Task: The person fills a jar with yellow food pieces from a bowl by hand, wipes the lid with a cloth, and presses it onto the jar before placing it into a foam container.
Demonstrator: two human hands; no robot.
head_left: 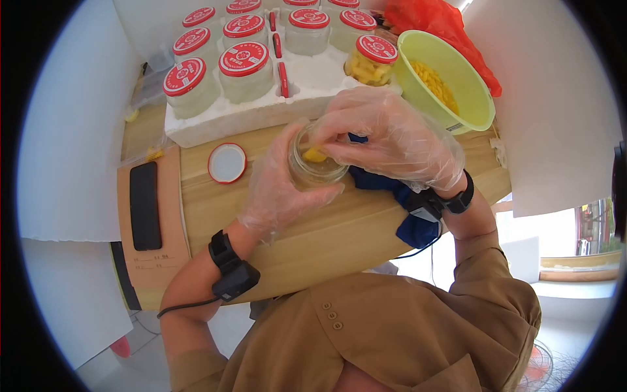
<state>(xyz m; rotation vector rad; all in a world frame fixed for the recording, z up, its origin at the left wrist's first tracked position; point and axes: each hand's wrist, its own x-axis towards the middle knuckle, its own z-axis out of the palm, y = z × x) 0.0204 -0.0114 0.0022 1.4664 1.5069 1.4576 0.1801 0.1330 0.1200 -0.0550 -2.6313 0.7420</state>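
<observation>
Jar (319, 175), just one uncapped, is over the desk (294, 242), my left hand (277, 179) gripping it; my right hand's (385, 124) grip pinches one yellow piece (315, 155) inside. I count eleven capped jars (247, 83), one loose lid (227, 163).

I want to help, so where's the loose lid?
In the head view, the loose lid lies on the table to the person's left, between the black phone and the left hand.
</observation>
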